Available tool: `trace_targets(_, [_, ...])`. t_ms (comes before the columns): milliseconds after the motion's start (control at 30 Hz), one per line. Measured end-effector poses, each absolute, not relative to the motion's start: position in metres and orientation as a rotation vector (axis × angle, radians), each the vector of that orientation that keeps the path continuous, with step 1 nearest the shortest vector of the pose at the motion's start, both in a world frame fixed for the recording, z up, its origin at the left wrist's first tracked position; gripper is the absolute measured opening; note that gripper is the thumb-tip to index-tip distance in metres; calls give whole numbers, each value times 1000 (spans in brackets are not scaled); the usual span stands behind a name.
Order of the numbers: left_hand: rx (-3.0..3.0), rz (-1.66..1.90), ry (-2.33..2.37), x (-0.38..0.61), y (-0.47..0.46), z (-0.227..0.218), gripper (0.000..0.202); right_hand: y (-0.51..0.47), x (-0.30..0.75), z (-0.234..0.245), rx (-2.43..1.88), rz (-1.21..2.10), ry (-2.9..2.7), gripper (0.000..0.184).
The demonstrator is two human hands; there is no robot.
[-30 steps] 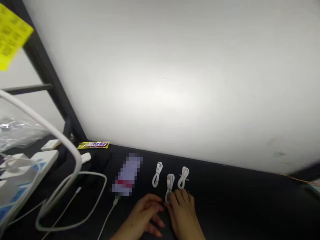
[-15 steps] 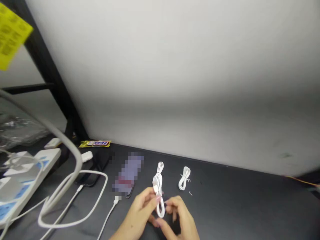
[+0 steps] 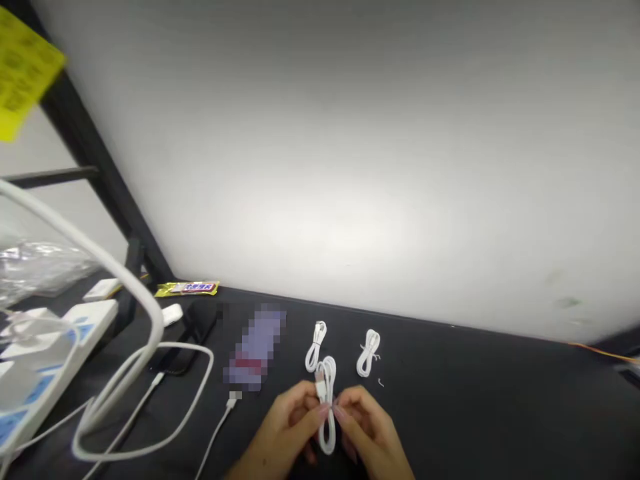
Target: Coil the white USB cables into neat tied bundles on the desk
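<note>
Right hand (image 3: 371,427) has joined left hand (image 3: 287,430), pinching cable bundle (image 3: 329,387) — long axis fore-and-aft, plug (image 3: 321,387) pointing away beyond grip.

Held USB cable (image 3: 329,383): smooth plastic sheath, low sheen as I see it.
Power strip (image 3: 43,388): hard moulded plastic, smooth.
Snack-bar wrapper (image 3: 187,289): printed film, glossy.
Clear bag (image 3: 43,270): thin plastic, crinkled, shiny.
Note (image 3: 25,67): paper by its look, matt.
Frame post (image 3: 83,130): I read painted metal; dull finish.
Tabletop (image 3: 475,407): smooth, matt; I cannot tell the material.
Wall (image 3: 350,167): smooth, matt.
</note>
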State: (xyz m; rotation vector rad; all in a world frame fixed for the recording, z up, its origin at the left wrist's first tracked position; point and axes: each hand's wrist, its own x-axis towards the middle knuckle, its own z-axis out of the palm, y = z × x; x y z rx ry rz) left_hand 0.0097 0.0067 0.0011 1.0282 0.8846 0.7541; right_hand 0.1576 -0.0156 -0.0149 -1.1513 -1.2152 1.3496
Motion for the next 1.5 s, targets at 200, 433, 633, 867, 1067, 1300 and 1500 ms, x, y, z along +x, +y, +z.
trace_targets(200, [638, 557, 796, 4, 4, 3, 35, -16, 167, 4, -957, 267, -1921, 17])
trace_targets(433, [793, 628, 776, 2, 9, 4, 37, -16, 177, 1, -1052, 541, -1874, 16])
trace_targets(633, [1040, 755, 830, 4, 10, -1, 36, -17, 165, -3, -1160, 1523, -1285, 34])
trace_targets(867, [1064, 737, 807, 5, 8, 4, 36, -14, 168, -2, -1125, 1586, -1277, 35])
trace_targets(1067, [903, 624, 756, 2, 11, 4, 37, -15, 176, 7, -1159, 977, -1784, 18])
trace_targets(1300, [876, 553, 730, 0, 7, 6, 36, -13, 184, 5, -1105, 482, -2069, 18])
trace_targets(1500, [908, 564, 738, 2, 7, 5, 40, -9, 192, 8, -1223, 523, -1827, 13])
